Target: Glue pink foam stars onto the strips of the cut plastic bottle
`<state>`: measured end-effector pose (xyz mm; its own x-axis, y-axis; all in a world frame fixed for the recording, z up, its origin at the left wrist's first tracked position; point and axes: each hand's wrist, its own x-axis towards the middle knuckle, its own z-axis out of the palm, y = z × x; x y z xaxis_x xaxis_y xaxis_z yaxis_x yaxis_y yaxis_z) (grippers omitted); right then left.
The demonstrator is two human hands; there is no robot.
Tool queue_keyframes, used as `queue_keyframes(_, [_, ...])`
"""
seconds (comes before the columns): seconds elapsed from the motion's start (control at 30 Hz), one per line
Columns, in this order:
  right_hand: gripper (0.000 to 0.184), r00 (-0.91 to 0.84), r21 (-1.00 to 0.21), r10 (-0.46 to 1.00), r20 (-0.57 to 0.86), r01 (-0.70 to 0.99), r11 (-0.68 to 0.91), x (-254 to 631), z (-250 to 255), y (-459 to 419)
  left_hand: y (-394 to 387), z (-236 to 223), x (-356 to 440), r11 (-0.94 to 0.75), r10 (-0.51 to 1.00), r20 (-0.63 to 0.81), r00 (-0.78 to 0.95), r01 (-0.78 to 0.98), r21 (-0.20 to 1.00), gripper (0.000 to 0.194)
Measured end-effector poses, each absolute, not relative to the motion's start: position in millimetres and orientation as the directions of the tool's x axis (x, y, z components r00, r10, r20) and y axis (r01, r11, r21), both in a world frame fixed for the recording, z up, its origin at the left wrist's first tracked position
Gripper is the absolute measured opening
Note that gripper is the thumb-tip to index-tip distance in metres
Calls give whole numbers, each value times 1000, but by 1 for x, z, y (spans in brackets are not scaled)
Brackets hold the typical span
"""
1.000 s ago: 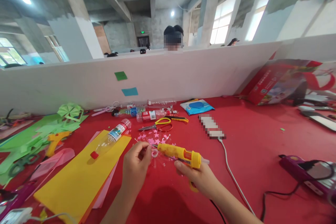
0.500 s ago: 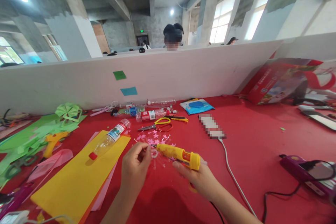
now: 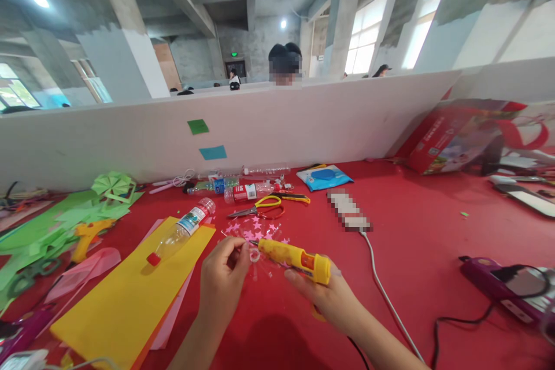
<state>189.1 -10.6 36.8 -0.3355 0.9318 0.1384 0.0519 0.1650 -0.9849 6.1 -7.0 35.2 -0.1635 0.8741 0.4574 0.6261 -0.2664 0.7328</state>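
A yellow hot glue gun (image 3: 291, 258) is in my right hand (image 3: 332, 295), its metal nozzle pointing left. The nozzle tip is right at the fingertips of my left hand (image 3: 226, 272), which are pinched together. Whatever small piece they hold is too hidden to make out. Just beyond my hands, pink paper stars (image 3: 256, 225) are spread over a clear plastic piece cut from a bottle (image 3: 255, 255), with strips fanning out. Behind the stars lie yellow-handled scissors (image 3: 264, 203), their blades pointing left.
Yellow paper (image 3: 130, 295) with a clear bottle (image 3: 184, 228) lies left, beside green paper (image 3: 65, 219) and another yellow glue gun (image 3: 89, 237). More bottles (image 3: 251, 191), a blue wipes packet (image 3: 325, 176) and a blurred-out phone (image 3: 349, 209) on a white cable sit further back. A purple device (image 3: 505, 289) is right.
Both hands and the glue gun hold almost the same position, nozzle still at the left fingertips. The whole view has shifted very slightly.
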Motion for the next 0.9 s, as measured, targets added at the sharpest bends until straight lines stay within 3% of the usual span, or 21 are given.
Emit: queue_keyframes(0.9, [27, -323, -982, 934, 151, 59, 179, 188, 45, -10, -4, 40, 6, -276, 871, 460, -170, 605, 747, 20])
